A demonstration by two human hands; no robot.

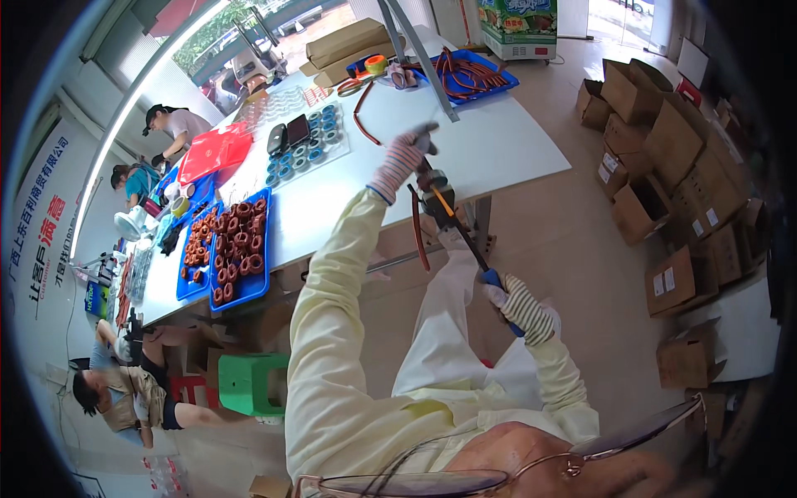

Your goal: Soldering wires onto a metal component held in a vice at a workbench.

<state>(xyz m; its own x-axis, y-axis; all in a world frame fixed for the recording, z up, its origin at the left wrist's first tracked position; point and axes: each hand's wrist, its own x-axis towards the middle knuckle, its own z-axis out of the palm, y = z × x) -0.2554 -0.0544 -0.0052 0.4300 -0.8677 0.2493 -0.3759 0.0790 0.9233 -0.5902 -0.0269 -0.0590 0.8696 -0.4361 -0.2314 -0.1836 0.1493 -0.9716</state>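
Observation:
My right hand (527, 311), in a striped knit glove, is wrapped round the blue grip of a long-handled tool (473, 247) with a dark shaft and an orange-yellow part. The tool slants up from my lap to its dark head by the white table's edge. At that upper end is my left hand (405, 158), in a red-and-white striped glove with dark fingertips. Its fingers are curled in; what lies between them is hidden. A reddish-brown strip (418, 228) hangs beside the tool's head. Another curved brown strip (364, 114) lies on the table.
Blue trays of brown rings (241, 249) and of brown strips (473, 76) stand on the white table (515, 149). A metal post (427, 62) rises from it. Rolls of blue tape (307, 145) lie farther left. Cardboard boxes (672, 199) are piled at right; a green stool (249, 383) and several co-workers are at left.

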